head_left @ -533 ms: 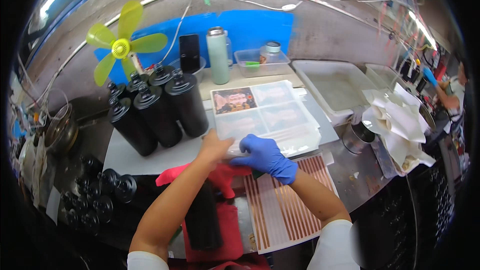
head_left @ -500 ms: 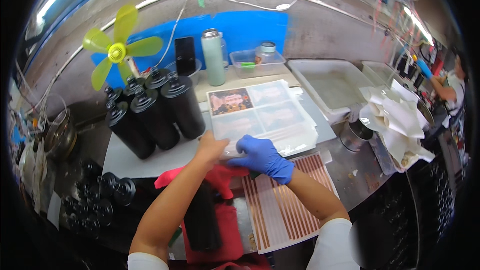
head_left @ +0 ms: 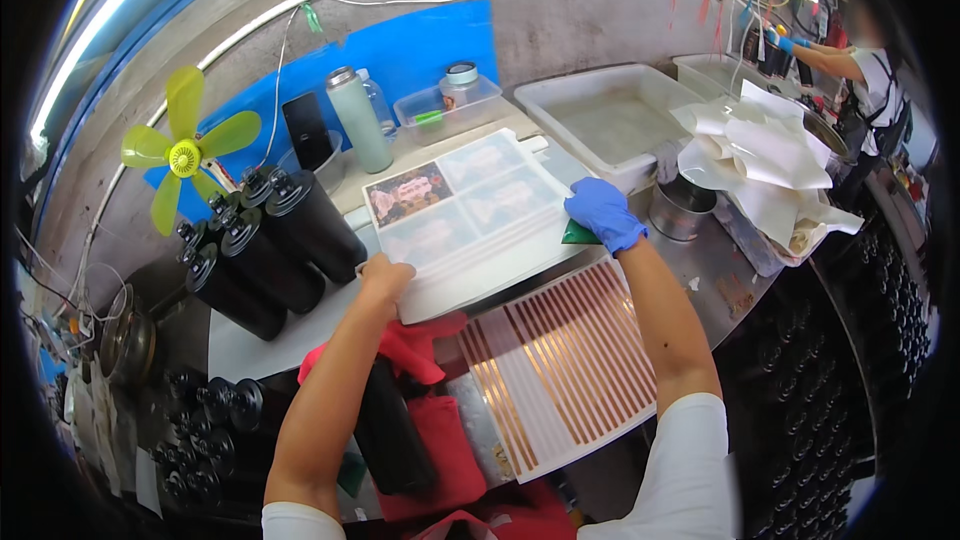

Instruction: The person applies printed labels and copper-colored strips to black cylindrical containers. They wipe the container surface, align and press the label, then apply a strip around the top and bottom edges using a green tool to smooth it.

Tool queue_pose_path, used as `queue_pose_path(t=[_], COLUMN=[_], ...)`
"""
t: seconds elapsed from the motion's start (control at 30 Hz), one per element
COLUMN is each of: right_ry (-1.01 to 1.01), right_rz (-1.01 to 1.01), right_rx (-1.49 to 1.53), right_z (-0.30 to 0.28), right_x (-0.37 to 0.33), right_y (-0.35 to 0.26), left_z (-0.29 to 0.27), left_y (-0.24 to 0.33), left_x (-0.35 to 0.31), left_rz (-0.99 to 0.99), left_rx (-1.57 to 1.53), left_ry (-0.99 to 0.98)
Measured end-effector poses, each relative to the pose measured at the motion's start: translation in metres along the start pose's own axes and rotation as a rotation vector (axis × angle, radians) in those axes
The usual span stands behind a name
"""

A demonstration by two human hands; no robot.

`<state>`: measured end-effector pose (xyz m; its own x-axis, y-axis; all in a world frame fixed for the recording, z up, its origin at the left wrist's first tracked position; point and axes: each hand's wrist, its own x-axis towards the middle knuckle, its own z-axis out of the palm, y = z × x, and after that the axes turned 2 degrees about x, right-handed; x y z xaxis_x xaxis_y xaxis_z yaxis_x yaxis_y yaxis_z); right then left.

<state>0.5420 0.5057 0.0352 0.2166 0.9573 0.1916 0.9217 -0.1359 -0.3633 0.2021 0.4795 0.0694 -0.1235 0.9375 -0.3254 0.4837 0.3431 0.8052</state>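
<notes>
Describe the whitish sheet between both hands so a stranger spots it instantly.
Find the blue board at the back, then come down past the pale green bottle to the whitish sheet between the bare left hand and gloved right hand. Its four panels, only the upper-left dark, set it apart from the copper-striped sheet nearer the camera.
</notes>
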Motion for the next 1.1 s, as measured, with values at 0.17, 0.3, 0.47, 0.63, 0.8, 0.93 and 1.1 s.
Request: queue_pose_path(t=[0.17, 0.3, 0.47, 0.63, 0.8, 0.93, 1.1], right_ry=[0.078, 0.046, -0.043, 0.010, -0.254, -0.450, -0.235], right_rz=[-0.075, 0.002, 0.012, -0.265, -0.419, -0.451, -0.486], right_rx=[0.118, 0.131, 0.113, 0.098, -0.066, 0.073, 0.439], right_z=[0.005, 0.007, -0.002, 0.003, 0.050, 0.076, 0.123], right_x=[-0.001, 0.001, 0.012, 0.035, 0.128, 0.164, 0.198], right_y=[-0.008, -0.001, 0.008, -0.095, -0.163, -0.176, -0.163], left_z=[0.011, 0.006, 0.007, -0.016, -0.025, -0.070, -0.089], left_y=[-0.046, -0.031, -0.037, -0.037, -0.025, -0.020, -0.114], left_x=[0.037, 0.031, 0.033, 0.013, -0.052, -0.142, -0.214], left_rz=[0.127, 0.082, 0.176, 0.208, 0.516, 0.469, 0.685], left_rx=[0.381, 0.224, 0.276, 0.179, 0.270, -0.104, 0.179], left_ry=[0.243, 0.179, 0.285, 0.172, 0.105, 0.058, 0.445])
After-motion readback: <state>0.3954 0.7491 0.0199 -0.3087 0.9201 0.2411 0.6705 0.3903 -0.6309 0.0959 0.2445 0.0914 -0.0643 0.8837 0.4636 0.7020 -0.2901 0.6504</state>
